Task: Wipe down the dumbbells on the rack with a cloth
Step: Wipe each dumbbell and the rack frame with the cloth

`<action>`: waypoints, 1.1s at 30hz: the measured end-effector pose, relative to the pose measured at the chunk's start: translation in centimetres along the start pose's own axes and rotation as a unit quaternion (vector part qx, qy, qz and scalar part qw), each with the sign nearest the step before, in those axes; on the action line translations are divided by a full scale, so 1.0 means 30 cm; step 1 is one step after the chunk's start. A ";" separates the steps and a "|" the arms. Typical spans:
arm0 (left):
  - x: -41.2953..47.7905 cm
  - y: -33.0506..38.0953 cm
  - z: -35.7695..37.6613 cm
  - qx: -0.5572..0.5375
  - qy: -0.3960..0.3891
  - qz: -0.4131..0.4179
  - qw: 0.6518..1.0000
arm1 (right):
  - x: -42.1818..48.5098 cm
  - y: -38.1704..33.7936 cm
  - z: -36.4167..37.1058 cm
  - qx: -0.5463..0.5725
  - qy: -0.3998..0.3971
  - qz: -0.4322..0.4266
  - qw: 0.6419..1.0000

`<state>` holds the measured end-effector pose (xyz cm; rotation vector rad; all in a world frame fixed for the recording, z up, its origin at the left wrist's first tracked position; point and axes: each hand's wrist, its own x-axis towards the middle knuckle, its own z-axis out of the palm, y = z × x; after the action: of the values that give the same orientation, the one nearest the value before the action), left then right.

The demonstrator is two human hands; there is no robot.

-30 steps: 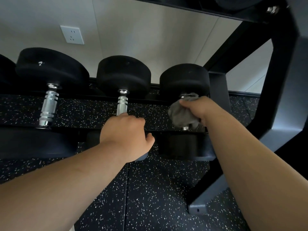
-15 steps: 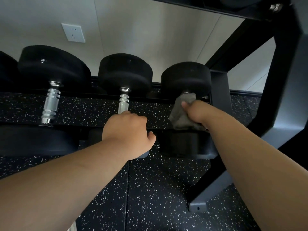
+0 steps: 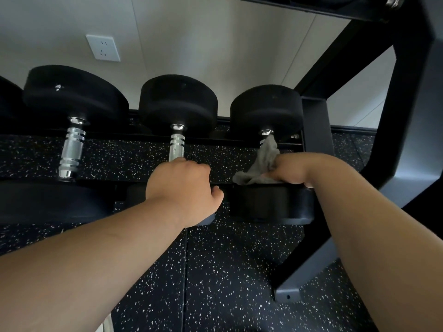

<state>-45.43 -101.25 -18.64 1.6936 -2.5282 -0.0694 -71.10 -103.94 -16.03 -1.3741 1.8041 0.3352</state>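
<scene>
Three black dumbbells with chrome handles lie across the low rack [image 3: 314, 130]. My left hand [image 3: 184, 188] grips the near part of the middle dumbbell's [image 3: 177, 104] handle. My right hand [image 3: 294, 170] holds a grey cloth [image 3: 263, 161] wrapped around the right dumbbell's [image 3: 266, 109] handle, down against the top of its near head. That handle is almost wholly hidden by the cloth. The left dumbbell [image 3: 72, 97] lies untouched, its handle bare.
The rack's black angled upright [image 3: 407, 116] and its foot [image 3: 287, 293] stand at the right. An upper shelf [image 3: 311, 8] hangs overhead. Black speckled rubber floor [image 3: 227, 271] lies below. A white wall socket [image 3: 103, 47] sits behind. Another dumbbell head [image 3: 7, 101] shows at far left.
My right hand has slid the cloth down the right dumbbell's handle toward me, onto the near head. My left hand has kept its grip on the middle handle.
</scene>
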 end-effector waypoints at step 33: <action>-0.003 0.009 -0.035 0.012 -0.017 -0.005 1.000 | 0.120 -0.162 -0.163 -0.193 0.442 -0.159 0.861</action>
<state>-45.54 -101.04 -17.58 1.7295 -2.5539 -0.0697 -69.18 -111.28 -14.37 -2.3410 2.2268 -0.1738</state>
